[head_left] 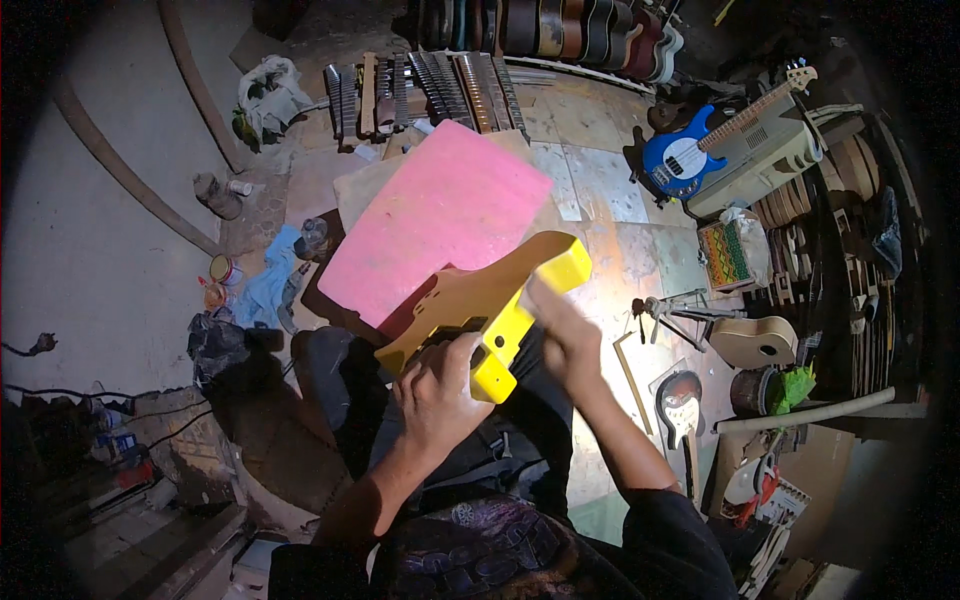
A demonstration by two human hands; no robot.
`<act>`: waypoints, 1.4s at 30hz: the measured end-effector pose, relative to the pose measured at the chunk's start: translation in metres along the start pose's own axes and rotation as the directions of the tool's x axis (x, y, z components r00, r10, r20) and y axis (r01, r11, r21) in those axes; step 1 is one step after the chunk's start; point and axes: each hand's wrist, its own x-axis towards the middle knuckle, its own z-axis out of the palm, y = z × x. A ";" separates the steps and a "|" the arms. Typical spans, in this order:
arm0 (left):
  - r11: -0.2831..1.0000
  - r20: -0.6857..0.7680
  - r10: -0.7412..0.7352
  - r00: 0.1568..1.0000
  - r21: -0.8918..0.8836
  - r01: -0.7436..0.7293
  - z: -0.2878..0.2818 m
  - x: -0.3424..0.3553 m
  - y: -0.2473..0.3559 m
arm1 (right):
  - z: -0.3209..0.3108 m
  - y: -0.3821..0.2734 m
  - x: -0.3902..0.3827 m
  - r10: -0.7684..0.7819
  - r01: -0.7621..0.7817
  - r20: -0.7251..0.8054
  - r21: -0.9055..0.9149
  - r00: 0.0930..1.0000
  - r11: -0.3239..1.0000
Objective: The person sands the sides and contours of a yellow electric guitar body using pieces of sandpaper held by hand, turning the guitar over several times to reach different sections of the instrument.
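Nearest the camera, at the near edge, black shirt (490,545), with dark trousers (340,380) just beyond. Left to right from there: light-blue cloth (265,275) on the floor (625,275), well apart from the hands; then pink sheet (440,215), lying just beyond the lap. Next, left hand (440,385), with fingers curled firmly over the near end of the yellow guitar body (475,300), held tilted above the lap. Judging by those thick sides, probably stiff and fairly heavy, smooth enough to slip, easily dented at the corners. Best gripped at that thick near end, with support beneath. Then, right hand (570,345) against the right side, blurred; cannot tell whether holding anything in the fingers. Mind the protruding far horn and the near corner. More open room rightward, over bare floor, as far as metal stand (655,308) and, farther off, blue bass guitar (680,160).
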 end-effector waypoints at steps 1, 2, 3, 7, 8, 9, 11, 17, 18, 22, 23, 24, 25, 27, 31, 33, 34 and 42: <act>1.000 -0.003 0.007 1.000 -0.004 -0.007 0.000 0.000 -0.001 | -0.002 0.002 0.010 0.073 -0.074 -0.050 -0.011 0.996 0.997; 1.000 -0.007 -0.006 1.000 0.006 0.006 0.000 0.001 -0.002 | 0.004 -0.012 0.009 0.086 -0.091 -0.080 -0.070 0.993 0.993; 1.000 -0.014 -0.012 1.000 0.011 0.012 0.000 0.007 -0.003 | 0.009 -0.019 -0.001 0.036 -0.040 -0.066 -0.066 0.997 0.997; 1.000 -0.008 -0.020 1.000 -0.022 0.020 -0.004 0.004 -0.005 | 0.002 -0.019 0.006 -0.016 0.015 -0.014 -0.032 1.000 0.999; 1.000 0.005 -0.006 1.000 0.006 0.006 -0.004 0.003 -0.004 | 0.001 -0.008 0.015 0.031 -0.033 -0.036 -0.063 0.999 0.997; 1.000 -0.009 -0.005 1.000 0.011 0.005 -0.005 0.005 -0.004 | -0.001 -0.008 0.027 0.073 -0.078 -0.057 -0.092 0.996 0.993; 1.000 -0.037 0.000 0.999 0.022 0.001 -0.006 0.012 -0.007 | 0.005 -0.026 0.021 0.072 -0.074 -0.061 -0.040 0.996 0.996; 1.000 -0.032 0.003 0.999 -0.015 -0.004 -0.010 0.012 -0.004 | -0.003 -0.019 0.034 0.157 -0.156 0.014 -0.019 0.988 0.988; 1.000 -0.037 -0.005 0.999 -0.020 0.004 -0.011 0.017 -0.007 | -0.003 -0.021 0.038 0.123 -0.123 0.011 0.018 0.992 0.992; 0.999 -0.024 0.035 0.999 0.004 -0.035 -0.015 0.020 -0.009 | -0.007 -0.013 0.011 0.097 -0.097 0.008 0.021 0.995 0.995; 0.998 -0.018 0.059 0.998 0.014 -0.059 -0.015 0.021 -0.008 | -0.007 -0.008 0.016 0.090 -0.090 0.007 0.019 0.996 0.996; 0.999 -0.011 0.036 0.999 0.014 -0.036 -0.011 0.018 -0.005 | -0.006 -0.007 0.026 0.097 -0.098 0.011 0.019 0.995 0.995; 1.000 -0.019 0.014 1.000 0.006 -0.014 -0.011 0.017 -0.006 | -0.005 -0.010 0.033 0.103 -0.103 0.013 0.021 0.995 0.994; 1.000 -0.044 -0.022 0.999 -0.009 0.021 -0.010 0.021 -0.008 | -0.004 -0.015 0.027 0.108 -0.109 0.010 0.042 0.994 0.993; 0.999 -0.009 0.010 1.000 -0.043 -0.011 -0.009 0.018 -0.010 | -0.006 -0.012 0.013 0.120 -0.120 -0.005 0.019 0.993 0.993; 1.000 0.000 0.015 1.000 -0.020 -0.015 -0.008 0.021 -0.006 | -0.007 -0.009 0.035 0.115 -0.115 -0.011 0.005 0.993 0.993; 1.000 -0.010 0.009 1.000 -0.013 -0.009 -0.008 0.027 -0.005 | -0.007 -0.010 0.035 0.119 -0.119 -0.015 0.037 0.993 0.992; 0.999 -0.016 0.028 0.999 0.025 -0.028 -0.005 0.026 -0.006 | 0.001 -0.014 0.028 0.134 -0.134 -0.052 0.006 0.990 0.991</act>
